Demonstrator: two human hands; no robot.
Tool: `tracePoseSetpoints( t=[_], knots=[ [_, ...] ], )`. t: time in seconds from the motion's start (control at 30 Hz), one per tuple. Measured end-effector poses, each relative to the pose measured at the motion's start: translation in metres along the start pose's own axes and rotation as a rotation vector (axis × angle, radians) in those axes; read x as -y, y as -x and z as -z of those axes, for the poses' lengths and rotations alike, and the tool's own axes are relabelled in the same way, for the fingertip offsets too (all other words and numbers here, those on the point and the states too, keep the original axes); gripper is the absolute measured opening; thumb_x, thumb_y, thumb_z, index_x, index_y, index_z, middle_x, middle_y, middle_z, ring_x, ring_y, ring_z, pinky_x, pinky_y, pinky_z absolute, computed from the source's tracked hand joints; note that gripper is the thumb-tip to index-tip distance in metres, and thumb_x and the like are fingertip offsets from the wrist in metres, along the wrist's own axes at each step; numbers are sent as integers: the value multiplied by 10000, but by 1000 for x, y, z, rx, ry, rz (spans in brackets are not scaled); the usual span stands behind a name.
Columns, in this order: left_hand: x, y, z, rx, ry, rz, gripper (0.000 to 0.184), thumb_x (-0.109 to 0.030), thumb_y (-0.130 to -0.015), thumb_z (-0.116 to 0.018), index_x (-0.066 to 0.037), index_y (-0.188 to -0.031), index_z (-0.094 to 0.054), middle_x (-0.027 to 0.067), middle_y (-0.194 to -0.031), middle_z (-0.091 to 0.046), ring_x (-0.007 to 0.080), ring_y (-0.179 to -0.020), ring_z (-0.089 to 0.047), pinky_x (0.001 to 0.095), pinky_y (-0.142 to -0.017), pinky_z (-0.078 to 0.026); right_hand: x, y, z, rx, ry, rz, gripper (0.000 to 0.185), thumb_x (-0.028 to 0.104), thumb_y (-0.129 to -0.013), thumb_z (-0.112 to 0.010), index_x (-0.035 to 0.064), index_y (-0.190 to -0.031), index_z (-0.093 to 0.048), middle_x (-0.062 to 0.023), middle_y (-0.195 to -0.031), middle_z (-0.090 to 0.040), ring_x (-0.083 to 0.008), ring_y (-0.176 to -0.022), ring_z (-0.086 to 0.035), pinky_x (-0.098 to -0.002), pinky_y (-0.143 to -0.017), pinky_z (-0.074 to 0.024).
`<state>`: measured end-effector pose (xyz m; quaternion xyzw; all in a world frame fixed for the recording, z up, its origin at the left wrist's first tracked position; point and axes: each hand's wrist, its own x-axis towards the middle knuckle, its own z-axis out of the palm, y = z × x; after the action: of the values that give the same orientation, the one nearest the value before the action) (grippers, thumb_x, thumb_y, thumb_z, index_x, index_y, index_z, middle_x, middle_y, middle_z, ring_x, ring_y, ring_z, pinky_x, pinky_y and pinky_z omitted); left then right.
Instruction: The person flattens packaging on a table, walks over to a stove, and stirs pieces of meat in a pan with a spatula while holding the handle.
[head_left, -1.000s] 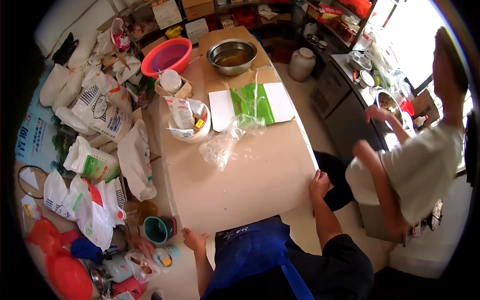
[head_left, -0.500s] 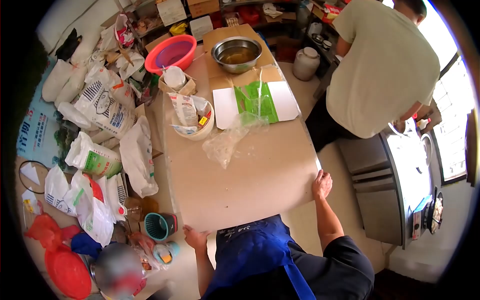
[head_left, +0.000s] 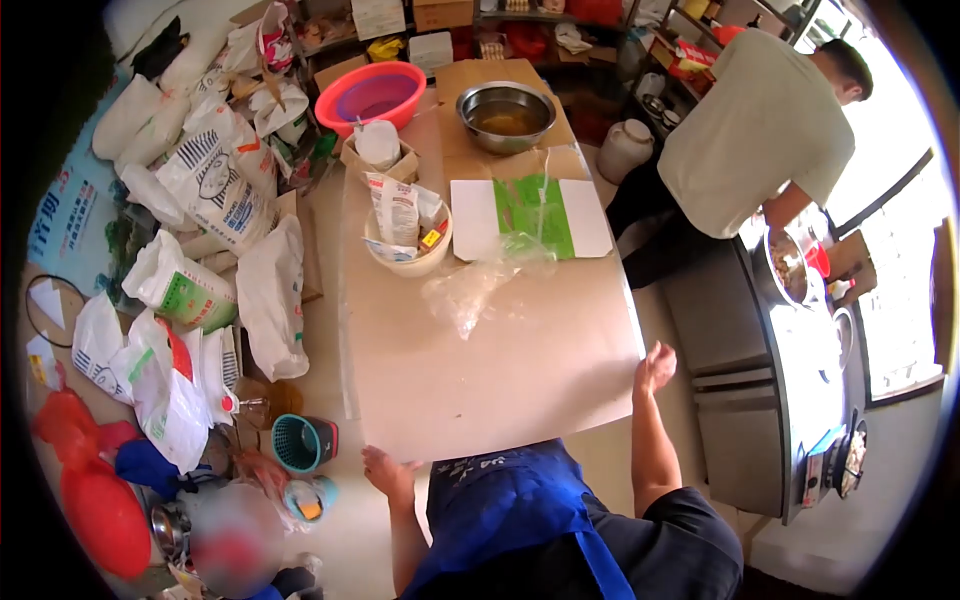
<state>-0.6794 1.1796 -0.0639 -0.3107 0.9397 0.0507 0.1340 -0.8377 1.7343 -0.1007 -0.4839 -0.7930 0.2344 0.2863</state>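
Note:
My left hand (head_left: pixel 389 473) is at the near left corner of the table, its fingers and thumb spread apart against or just beside the edge. At the right edge, my right hand (head_left: pixel 656 368) is raised with its fingers apart; whether it touches the edge I cannot tell. Between them lies the brown cardboard sheet (head_left: pixel 500 380) covering the tabletop. A crumpled clear plastic bag (head_left: pixel 468 300) lies on it. Further back are a green and white opened-out carton (head_left: pixel 535 220), a white tub (head_left: pixel 405 265) holding packets, and a steel basin (head_left: pixel 507 118) with yellowish liquid.
A pink basin (head_left: pixel 340 105) sits at the far left of the table. Sacks (head_left: pixel 215 190) and a teal basket (head_left: pixel 297 443) crowd the floor at left. To the right, a co-worker (head_left: pixel 755 140) stands at a steel counter (head_left: pixel 735 350), near a bowl (head_left: pixel 780 268) of food.
My hands have loosened from the table edge, fingers spreading. The co-worker has turned and leans toward the counter, where a bowl now shows. The view has shifted slightly.

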Motion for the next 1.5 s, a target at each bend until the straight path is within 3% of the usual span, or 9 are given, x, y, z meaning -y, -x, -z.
tracePoseSetpoints(
  t=[0.1,0.3,0.43,0.67,0.73,0.83,0.93,1.13,1.5],
  knots=[
    [2,2,-5,-37,9,-27,1280,-524,-520,-923,138,-1453,-349,335,-1464,-446,412,-1321,-494,466,-1040,-423,97,3,5,112,-258,203,197,232,-945,-681,37,-972,-675,-125,-871,-690,-270,-792,-657,-387,-769,-524],
    [2,1,-3,-65,25,-31,1284,-517,-525,-917,135,-1465,-333,333,-1471,-438,415,-1331,-484,459,-1041,-421,250,-11,-72,428,-495,467,122,153,-952,-666,33,-977,-663,-56,-796,-688,-120,-667,-630,-293,-615,-515],
    [11,-1,-32,-44,43,-9,1366,-550,-478,-889,134,-1489,-275,324,-1507,-398,416,-1367,-434,474,-1047,-408,333,-37,-168,637,-485,469,133,158,-936,-664,34,-983,-668,-63,-737,-688,-139,-699,-687,-310,-587,-526],
    [-9,-5,-10,71,-1,94,1332,-477,-473,-907,130,-1487,-291,322,-1516,-388,399,-1377,-429,474,-1039,-412,431,-24,-324,554,-466,654,309,307,-942,-678,21,-825,-674,-112,-743,-702,-213,-603,-682,-331,-537,-518],
    [-5,-6,-18,51,31,95,1353,-483,-437,-903,131,-1484,-304,333,-1508,-391,401,-1386,-425,480,-1037,-419,464,-16,-332,1051,-671,121,331,313,-972,-662,12,-838,-645,-113,-710,-679,-207,-592,-655,-321,-475,-483],
    [1,-8,-24,68,38,100,1394,-490,-415,-917,127,-1492,-283,332,-1517,-384,413,-1408,-405,490,-1046,-419,508,9,-314,1126,-971,-345,321,297,-992,-651,-6,-891,-613,-125,-738,-673,-201,-585,-632,-286,-455,-478],
    [6,-6,-29,61,93,95,1443,-508,-392,-923,121,-1505,-253,328,-1527,-376,426,-1431,-378,503,-1063,-411,522,19,-344,1189,-1134,-537,292,259,-988,-659,-25,-978,-595,-146,-809,-688,-204,-596,-641,-271,-470,-514],
    [3,-4,-31,42,135,98,1478,-543,-391,-895,87,-1536,-205,321,-1557,-331,435,-1448,-345,536,-1071,-392,540,26,-355,1087,-1285,-803,171,144,-994,-604,-26,-986,-601,-156,-850,-697,-178,-624,-653,-236,-510,-550],
    [6,-4,-34,29,76,70,1473,-466,-408,-937,122,-1523,-175,334,-1549,-330,445,-1441,-350,479,-1090,-409,535,23,-344,1076,-1217,-801,153,126,-965,-574,-18,-952,-627,-136,-856,-717,-140,-614,-645,-193,-469,-481]
  ],
)
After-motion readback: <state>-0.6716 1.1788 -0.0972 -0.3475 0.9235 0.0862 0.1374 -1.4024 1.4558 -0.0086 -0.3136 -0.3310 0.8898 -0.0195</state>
